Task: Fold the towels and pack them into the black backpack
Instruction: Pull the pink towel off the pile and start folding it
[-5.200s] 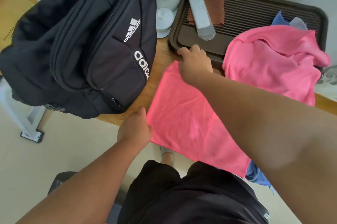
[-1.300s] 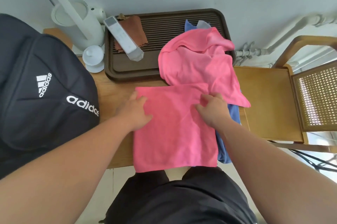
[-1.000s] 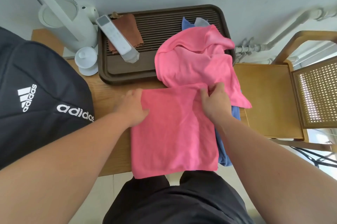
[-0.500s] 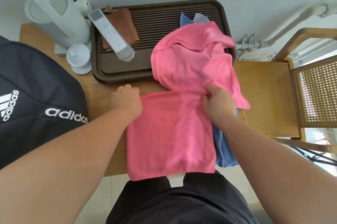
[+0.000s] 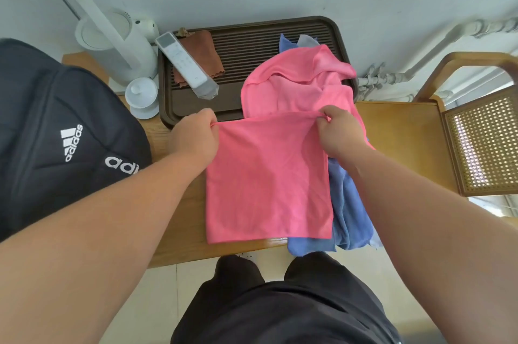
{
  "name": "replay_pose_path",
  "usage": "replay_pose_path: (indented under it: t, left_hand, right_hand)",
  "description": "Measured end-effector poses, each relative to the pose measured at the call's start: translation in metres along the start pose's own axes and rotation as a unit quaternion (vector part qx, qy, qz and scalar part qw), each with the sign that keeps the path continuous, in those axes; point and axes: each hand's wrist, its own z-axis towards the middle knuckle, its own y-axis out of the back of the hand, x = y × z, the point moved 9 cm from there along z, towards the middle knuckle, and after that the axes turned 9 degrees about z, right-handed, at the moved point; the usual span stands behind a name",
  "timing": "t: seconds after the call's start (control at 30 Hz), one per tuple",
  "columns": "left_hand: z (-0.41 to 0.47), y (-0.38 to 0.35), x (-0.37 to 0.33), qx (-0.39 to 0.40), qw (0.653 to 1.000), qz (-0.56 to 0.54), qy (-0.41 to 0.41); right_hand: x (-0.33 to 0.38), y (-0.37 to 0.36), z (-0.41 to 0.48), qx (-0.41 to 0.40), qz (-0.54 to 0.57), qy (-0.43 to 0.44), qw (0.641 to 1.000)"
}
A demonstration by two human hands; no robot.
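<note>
Head cam: the left hand (image 5: 196, 137) and right hand (image 5: 339, 133) are now pinching the two far corners of the folded pink towel (image 5: 266, 181), fingers curled tight on the cloth. They're pulling that far edge up off the table (image 5: 179, 242), whereas half a second ago both hands were sitting low on it. The near edge isn't hanging past the table's front anymore, it's lying just inside it. The towel is partly covering the blue towel (image 5: 347, 212), and the other pink towel (image 5: 294, 91) is bunching up behind it on the brown tray (image 5: 252, 43). The black backpack (image 5: 56, 147) is sitting on the left, same as before.
</note>
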Motion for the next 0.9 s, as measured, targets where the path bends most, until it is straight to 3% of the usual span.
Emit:
replay_pose_path:
  t: [0.13,0.27,0.4,0.6,0.8,0.9]
  left_hand:
    - [-0.021,0.017,0.006,-0.065,0.993,-0.102,0.004]
    - [-0.05,0.006,0.004,-0.039,0.993,-0.106,-0.025]
    - [-0.09,-0.003,0.012,-0.033,0.989,-0.143,-0.009]
    - [-0.147,-0.042,0.024,0.048,0.989,-0.14,0.011]
    - [-0.17,-0.059,0.038,0.041,0.982,-0.168,0.08]
    - [-0.175,-0.075,0.04,0.111,0.982,-0.139,0.064]
  right_hand:
    - [-0.01,0.006,-0.018,-0.048,0.142,-0.024,0.988]
    - [-0.025,0.0,-0.05,-0.029,0.225,-0.065,0.972]
    - [-0.058,-0.008,-0.092,-0.007,0.223,-0.093,0.97]
    - [-0.101,-0.029,-0.145,0.08,0.222,-0.173,0.956]
    - [-0.113,-0.034,-0.168,0.044,0.237,-0.181,0.954]
    - [-0.119,-0.04,-0.174,0.042,0.176,-0.178,0.967]
